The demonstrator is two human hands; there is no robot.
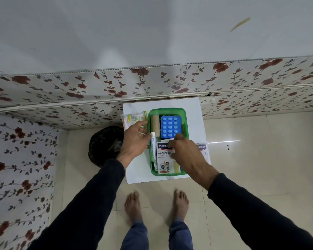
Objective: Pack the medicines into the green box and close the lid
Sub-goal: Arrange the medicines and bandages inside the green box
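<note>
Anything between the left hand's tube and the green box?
Nothing visible. The left hand holds the tube at the green box's open left rim; the right hand works further right.

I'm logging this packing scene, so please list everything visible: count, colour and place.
green box: 1, translucent green, open, on the white board
white board: 1, white, on the tiled floor by the wall
blister pack: 1, blue, inside the box, far end
bandage roll: 1, beige, inside the box, left of the blister pack
plaster packet: 1, white with blue band, inside the box, near end
tube: 1, white, along the box's left wall
cartons: about 2, green and yellow, outside, left of the box
black bag: 1, black, on the floor, left
left hand: at the tube's cap
right hand: over the plaster packet
feet: 2, bare, on the floor
</note>
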